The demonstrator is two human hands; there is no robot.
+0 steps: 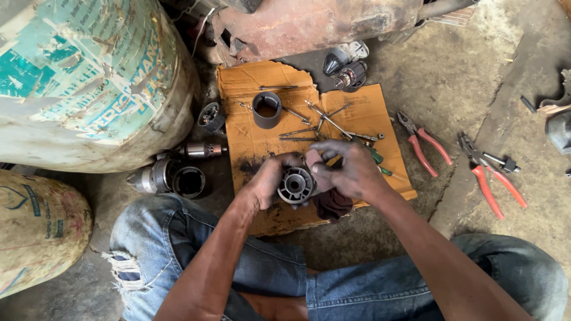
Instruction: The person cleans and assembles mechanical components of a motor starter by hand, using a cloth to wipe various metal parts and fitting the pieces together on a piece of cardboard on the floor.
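Concrete floor [464, 77], stained and dusty, with a torn sheet of cardboard [363, 110] laid on it as our working mat.

Item, in hand: a round metal motor housing [295, 185], ribbed inside, held over the near edge of the cardboard. Our left hand [269, 178] grips it from the side, fingers closed about its rim. Our right hand [351, 169] is closed on a dark red rag [333, 203], pressing a fold of it against the housing's edge.

Item, just beyond the hands: a dark metal ring [266, 109], loose long bolts [324, 119], and a green-handled screwdriver [376, 156].

Item, further beyond: an armature [350, 76] with its windings showing.

Item, left of the hands: a second armature [199, 150] and an open cylinder casing [178, 178], lying beside a large painted drum [89, 83].

Item, right of the hands: two red-handled pliers [425, 148] [493, 178].

Progress, as we judge it: the motor lies fully taken apart; wiping of one housing is under way; the other parts look uncleaned and nothing is reassembled.
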